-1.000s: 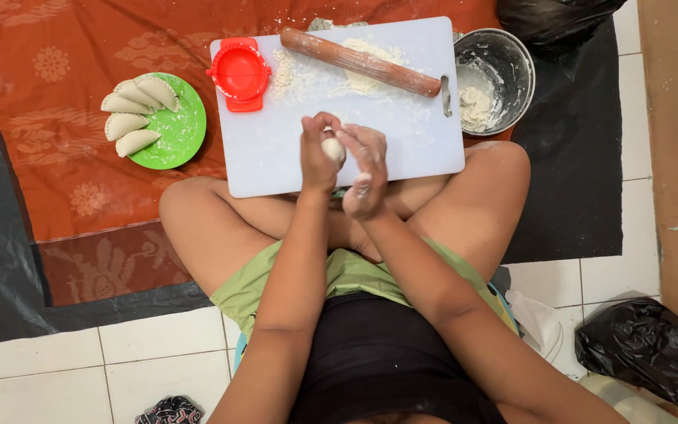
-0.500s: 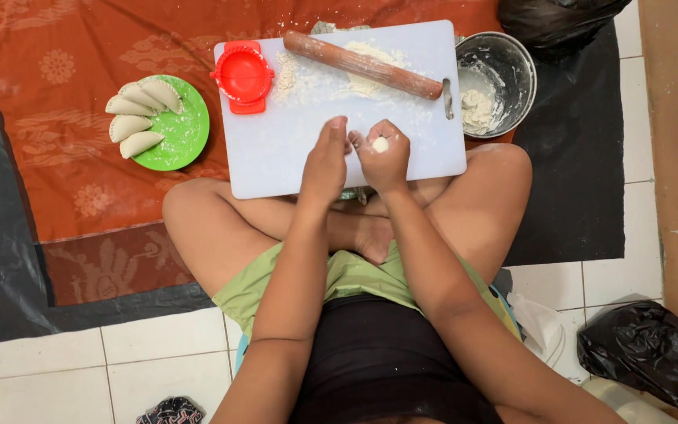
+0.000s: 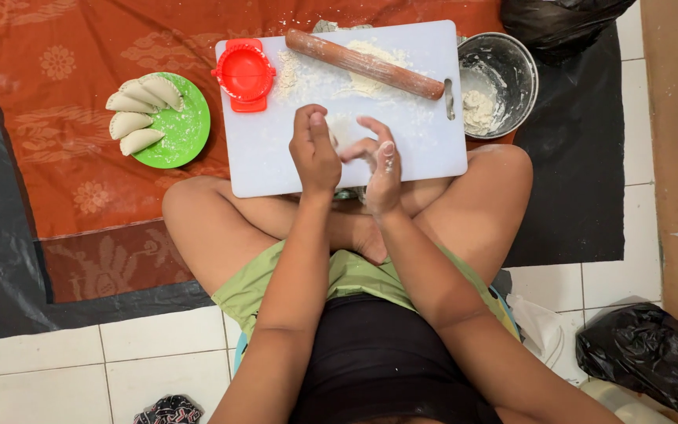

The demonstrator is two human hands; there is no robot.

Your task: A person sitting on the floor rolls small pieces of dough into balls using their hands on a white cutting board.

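Person sits cross-legged on the floor, white cutting board (image 3: 276, 161) across the knees; both hands — left hand (image 3: 314, 153), right hand (image 3: 380, 169) — meet over its near edge, pinching a small dough piece (image 3: 344, 133) between floured fingertips. Rolling pin (image 3: 364, 63) lies along the far edge, red dumpling press (image 3: 245, 74) at the far left corner — parked within reach, probably. Folded dumplings (image 3: 139, 114) rest on a green plate (image 3: 182, 133) on the cloth left of the board.

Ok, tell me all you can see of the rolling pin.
The rolling pin is a plain reddish-brown cylinder, wood by its look, with no separate handles. It lies slanted across the far part of the white cutting board, over a patch of flour, its right end near the board's handle slot. Neither hand touches it.
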